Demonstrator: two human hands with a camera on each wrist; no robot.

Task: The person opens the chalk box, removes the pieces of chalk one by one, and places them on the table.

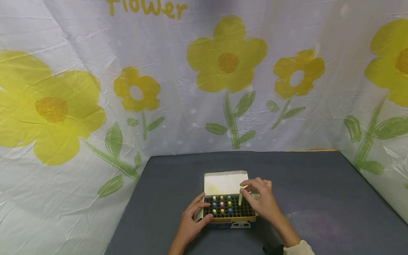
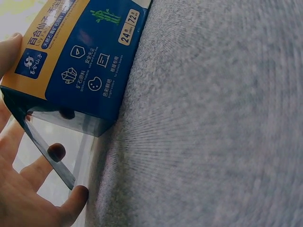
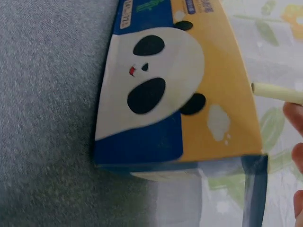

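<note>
An opened chalk box (image 1: 220,220) with a panda on its front stands on the dark table, its white lid (image 1: 220,183) raised at the back. Inside, a black grid holds several chalk sticks with coloured ends, mostly on the left. My left hand (image 1: 190,220) grips the box's left end, thumb at the front corner, fingers along the side flap (image 2: 49,151). Between thumb and fingertips, my right hand (image 1: 262,200) pinches a pale yellow chalk stick (image 1: 240,199), upright over the grid's right part. Its lower end shows just beyond the box edge in the right wrist view (image 3: 274,91).
The dark grey cloth-covered table (image 1: 172,177) stretches around the box. A white curtain (image 1: 178,117) with yellow flowers hangs behind and at both sides. Close to my right forearm, a black object (image 1: 273,249) lies at the bottom edge of the head view.
</note>
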